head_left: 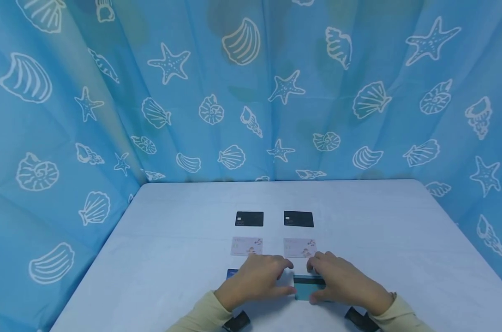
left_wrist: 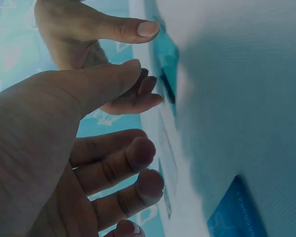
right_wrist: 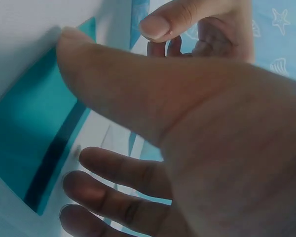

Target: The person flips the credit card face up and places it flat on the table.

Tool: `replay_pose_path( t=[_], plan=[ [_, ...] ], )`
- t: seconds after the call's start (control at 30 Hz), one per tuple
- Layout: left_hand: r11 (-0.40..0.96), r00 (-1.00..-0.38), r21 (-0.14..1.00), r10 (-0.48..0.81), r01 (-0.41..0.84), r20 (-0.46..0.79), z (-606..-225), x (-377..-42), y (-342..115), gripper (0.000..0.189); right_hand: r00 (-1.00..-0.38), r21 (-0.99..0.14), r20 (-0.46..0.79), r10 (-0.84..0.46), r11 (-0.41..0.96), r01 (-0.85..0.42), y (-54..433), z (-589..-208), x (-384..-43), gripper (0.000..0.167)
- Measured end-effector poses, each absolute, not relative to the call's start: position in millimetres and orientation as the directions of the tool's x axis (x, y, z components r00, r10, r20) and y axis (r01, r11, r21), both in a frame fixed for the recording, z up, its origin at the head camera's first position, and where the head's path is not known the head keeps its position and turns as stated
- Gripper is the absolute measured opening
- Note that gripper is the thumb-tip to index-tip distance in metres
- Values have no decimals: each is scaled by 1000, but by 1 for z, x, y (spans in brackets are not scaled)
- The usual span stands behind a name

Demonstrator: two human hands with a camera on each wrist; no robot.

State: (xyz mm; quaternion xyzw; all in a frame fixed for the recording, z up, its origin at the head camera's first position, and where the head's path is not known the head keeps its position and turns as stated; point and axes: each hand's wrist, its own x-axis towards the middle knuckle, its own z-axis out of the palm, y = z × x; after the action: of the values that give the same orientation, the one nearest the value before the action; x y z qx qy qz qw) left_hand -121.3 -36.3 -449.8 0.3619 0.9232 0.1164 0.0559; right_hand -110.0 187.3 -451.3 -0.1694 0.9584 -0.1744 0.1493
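Note:
A teal card (head_left: 305,290) with a dark stripe along its far edge lies on the white table. Over its right part is my right hand (head_left: 346,281), thumb at the near side and fingers beyond the stripe, not closed round it. In the right wrist view the thumb covers part of the teal card (right_wrist: 34,113); contact is unclear. My left hand (head_left: 259,279) has loosely bent fingers and holds nothing, its thumb tip by the card's left edge. Below the left hand in its wrist view lies a blue card (left_wrist: 239,212), mostly hidden from the head view.
Two black cards, left (head_left: 249,219) and right (head_left: 298,219), form the far row. Two pale pink cards, left (head_left: 246,246) and right (head_left: 299,247), lie in front of them. A blue curtain (head_left: 267,115) with white shells hangs behind the table (head_left: 172,221).

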Motion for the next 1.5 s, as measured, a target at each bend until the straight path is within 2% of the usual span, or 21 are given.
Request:
replay_pose_path(
  t=[0.2,0.37,0.57,1.17,1.5],
  plan=[
    [694,-716,260,698,671,-16,-456,-121,-36,51,-892,-374,-199,-405,873,-313,189,-454,-110,55],
    [689,-705,219,709,691,-7,-459,-120,-35,52,-890,-391,-201,-408,867,-309,188,-456,-110,50],
    [698,-712,224,702,680,-26,-463,-118,-34,55,-883,-400,-195,-427,857,-325,186,-459,-110,49],
    [721,-727,214,684,660,-59,-463,-117,-33,54,-872,-409,-146,-468,831,-377,186,-456,-110,55],
    [728,-736,229,674,646,-66,-463,-116,-31,53,-877,-361,-208,-433,867,-343,192,-451,-112,57]
  ],
)
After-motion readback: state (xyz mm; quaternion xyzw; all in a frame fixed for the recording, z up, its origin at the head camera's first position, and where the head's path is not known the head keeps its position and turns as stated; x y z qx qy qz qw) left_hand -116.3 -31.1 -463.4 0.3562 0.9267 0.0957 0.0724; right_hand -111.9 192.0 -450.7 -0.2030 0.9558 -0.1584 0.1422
